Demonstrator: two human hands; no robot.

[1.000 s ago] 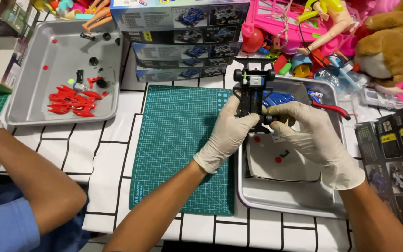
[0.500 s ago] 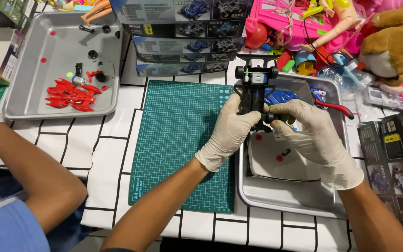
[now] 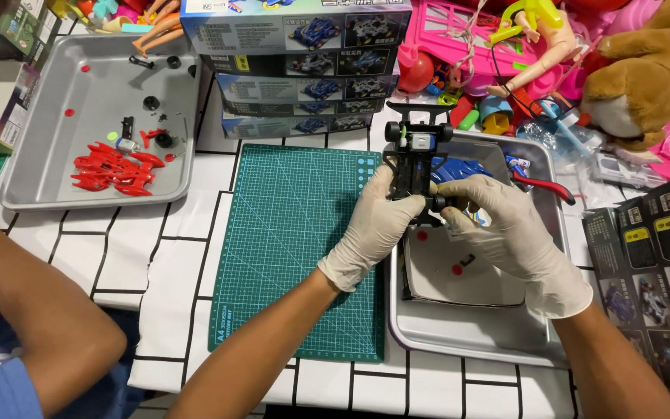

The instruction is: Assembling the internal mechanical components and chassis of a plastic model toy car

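A black plastic toy-car chassis with small wheels (image 3: 416, 167) is held above the grey metal tray (image 3: 474, 334), steadied in the closed grip of the white-gloved left hand (image 3: 372, 225) and pinched at its near end by the white-gloved right hand (image 3: 505, 225), presumably for fitting parts.

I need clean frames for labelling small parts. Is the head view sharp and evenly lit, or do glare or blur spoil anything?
Head view: even, soft light, faint shadows. The black toy car chassis, left hand and right hand are sharp. Mild sheen on the grey tray; its red parts stay distinct. Straight grid lines bow slightly toward the edges.
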